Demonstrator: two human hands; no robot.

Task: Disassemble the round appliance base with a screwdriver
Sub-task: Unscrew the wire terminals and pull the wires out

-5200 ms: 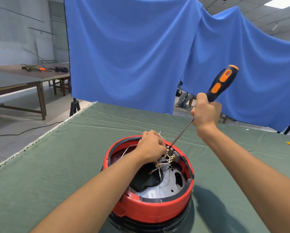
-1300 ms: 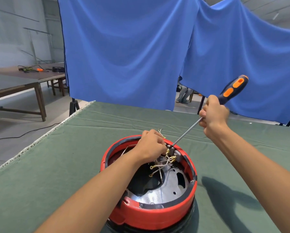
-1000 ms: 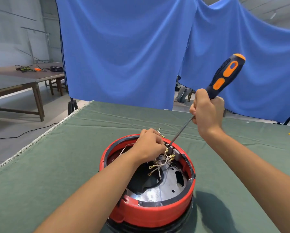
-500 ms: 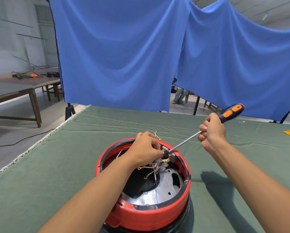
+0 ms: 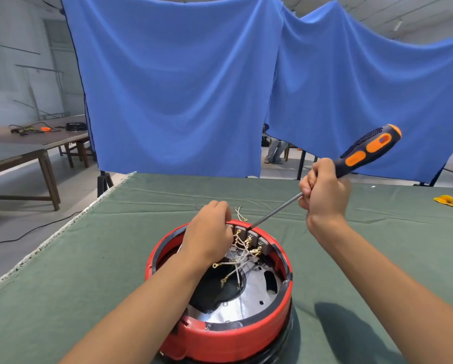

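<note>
A round red appliance base (image 5: 228, 340) with a black rim and a shiny metal inner plate stands on the green table cloth (image 5: 94, 258). Loose white wires (image 5: 242, 254) with brass terminals cross its inside. My left hand (image 5: 209, 237) reaches into the far side and grips a part by the wires, at the grey terminal block. My right hand (image 5: 323, 193) is closed around the black and orange screwdriver (image 5: 366, 152). Its metal shaft slants down to the left, and the tip rests on the terminal block at the far rim.
Blue cloths (image 5: 183, 82) hang behind the table. A small yellow object (image 5: 447, 200) lies at the far right of the cloth. A wooden table (image 5: 23, 145) with cables stands at the left. A person's legs (image 5: 274, 151) show behind the cloths.
The screwdriver handle has swung up and down repeatedly with its tip held at the terminal block; it is now higher than half a second ago. My left hand stays in the base.
</note>
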